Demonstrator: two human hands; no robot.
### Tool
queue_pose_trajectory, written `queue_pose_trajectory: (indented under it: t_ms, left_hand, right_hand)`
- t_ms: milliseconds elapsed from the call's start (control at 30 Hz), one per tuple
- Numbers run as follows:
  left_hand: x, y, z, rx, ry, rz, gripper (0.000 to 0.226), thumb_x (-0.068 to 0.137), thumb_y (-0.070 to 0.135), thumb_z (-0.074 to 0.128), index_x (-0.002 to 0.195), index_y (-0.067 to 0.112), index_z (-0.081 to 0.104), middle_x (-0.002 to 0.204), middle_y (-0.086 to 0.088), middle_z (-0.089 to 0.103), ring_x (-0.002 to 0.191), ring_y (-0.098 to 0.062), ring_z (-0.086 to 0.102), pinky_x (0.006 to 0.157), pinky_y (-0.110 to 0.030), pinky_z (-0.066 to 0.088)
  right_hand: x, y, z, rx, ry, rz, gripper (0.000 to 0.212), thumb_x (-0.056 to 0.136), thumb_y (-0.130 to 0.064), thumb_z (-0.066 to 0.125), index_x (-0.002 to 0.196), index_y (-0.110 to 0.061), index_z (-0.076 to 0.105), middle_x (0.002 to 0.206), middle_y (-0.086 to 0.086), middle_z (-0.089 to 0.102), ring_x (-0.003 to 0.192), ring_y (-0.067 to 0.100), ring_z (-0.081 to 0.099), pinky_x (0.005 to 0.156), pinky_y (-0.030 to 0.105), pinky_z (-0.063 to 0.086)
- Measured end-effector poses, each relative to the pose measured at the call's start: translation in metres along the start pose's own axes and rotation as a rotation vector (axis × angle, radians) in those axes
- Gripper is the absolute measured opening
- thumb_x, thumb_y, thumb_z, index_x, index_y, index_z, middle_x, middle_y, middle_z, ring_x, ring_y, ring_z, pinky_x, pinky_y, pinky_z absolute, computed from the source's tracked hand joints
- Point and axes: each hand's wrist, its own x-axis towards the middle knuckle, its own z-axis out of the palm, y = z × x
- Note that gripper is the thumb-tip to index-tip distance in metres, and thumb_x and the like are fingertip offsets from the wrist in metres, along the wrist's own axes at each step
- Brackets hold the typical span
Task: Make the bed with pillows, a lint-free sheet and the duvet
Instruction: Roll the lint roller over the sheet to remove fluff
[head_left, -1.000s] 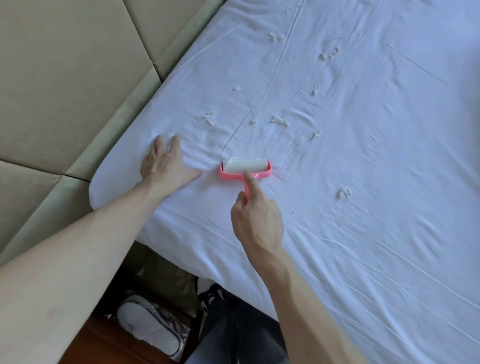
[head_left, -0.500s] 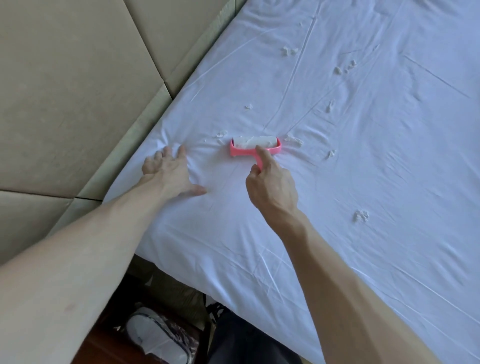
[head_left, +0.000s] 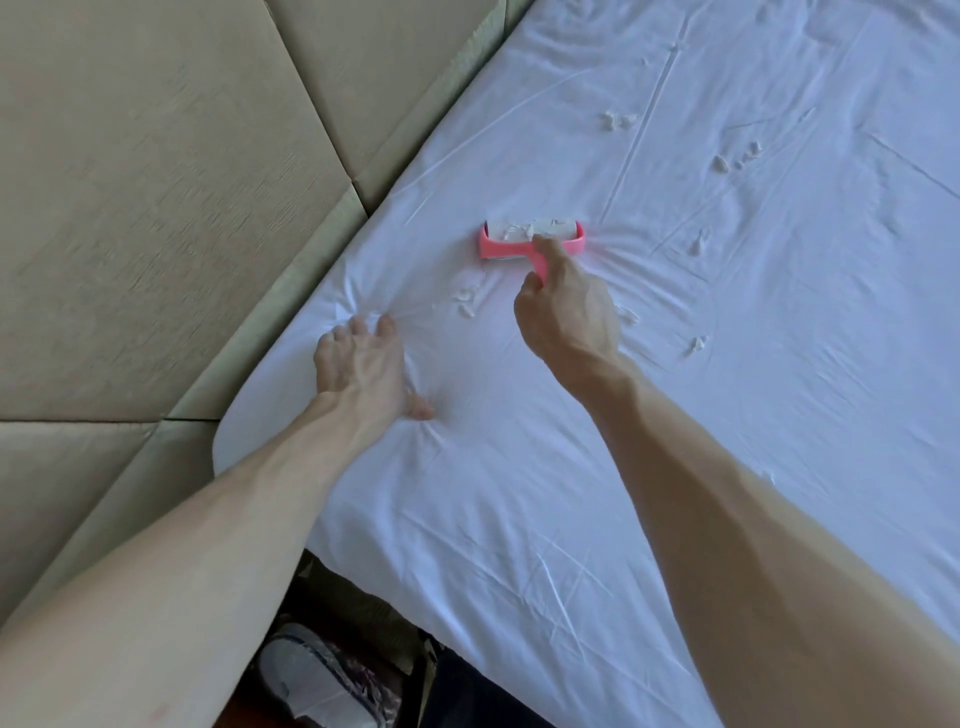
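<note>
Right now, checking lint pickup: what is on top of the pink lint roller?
White lint scraps cling to the drum of the lint roller; the right hand grips its handle, forefinger on top. The drum's underside, against the sheet, is hidden.

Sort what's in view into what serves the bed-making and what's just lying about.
In the job: lint roller in the right hand; sheet under the left hand; lint scraps on it.
Lying about: padded wall panels; slipper on the floor.

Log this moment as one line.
step: lint-rolling | right hand: grips lint roller | left hand: presses sheet | lint bits: scattered on sheet
</note>
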Motion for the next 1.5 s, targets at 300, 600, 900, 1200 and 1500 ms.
queue_pose_trajectory:
  t_ms: [300,600,900,1200,1500]
  left_hand:
    - [0.0,-0.003,0.005,-0.025,0.018,0.023,0.124,0.059,0.08,0.079,0.151,0.012,0.031,0.139,-0.016,0.049,0.129,-0.032,0.049,0.101,-0.039,0.043]
    - [-0.005,-0.011,0.02,-0.209,0.097,0.054,0.124,0.062,0.073,0.082,0.156,0.015,0.026,0.148,-0.014,0.04,0.137,-0.033,0.039,0.107,-0.043,0.039]
    - [-0.012,-0.022,0.044,-0.47,0.212,0.085,0.126,0.064,0.066,0.084,0.16,0.016,0.019,0.164,-0.012,0.025,0.154,-0.027,0.017,0.125,-0.041,0.01]
    - [-0.015,-0.025,0.045,-0.446,0.209,0.106,0.122,0.07,0.069,0.079,0.161,0.02,0.016,0.168,-0.01,0.018,0.156,-0.024,0.009,0.125,-0.047,0.009]
    - [-0.032,-0.019,0.052,-0.41,0.275,0.105,0.107,0.084,0.063,0.071,0.162,0.017,0.014,0.169,-0.013,0.016,0.157,-0.026,0.009,0.125,-0.047,0.01]
  right_hand:
    - [0.042,0.0,-0.02,-0.052,-0.012,-0.16,0.054,0.101,-0.024,0.043,0.155,-0.032,0.04,0.145,0.011,0.057,0.126,0.037,0.055,0.097,0.042,0.046]
    - [-0.054,0.023,0.001,0.066,-0.022,-0.3,0.054,0.101,-0.031,0.049,0.153,-0.043,0.039,0.098,0.012,0.073,0.088,0.037,0.065,0.073,0.044,0.051]
    - [-0.043,0.008,0.016,-0.115,-0.127,-0.307,0.045,0.107,-0.05,0.035,0.152,-0.047,0.036,0.119,0.005,0.071,0.107,0.036,0.063,0.07,0.039,0.039]
    - [-0.089,0.04,0.006,-0.188,-0.127,-0.212,0.043,0.107,-0.044,0.036,0.15,-0.049,0.035,0.108,0.01,0.071,0.097,0.037,0.063,0.067,0.037,0.036]
    - [-0.133,0.069,0.004,-0.098,-0.117,-0.126,0.044,0.107,-0.044,0.037,0.149,-0.054,0.034,0.09,0.006,0.069,0.087,0.034,0.062,0.067,0.039,0.044]
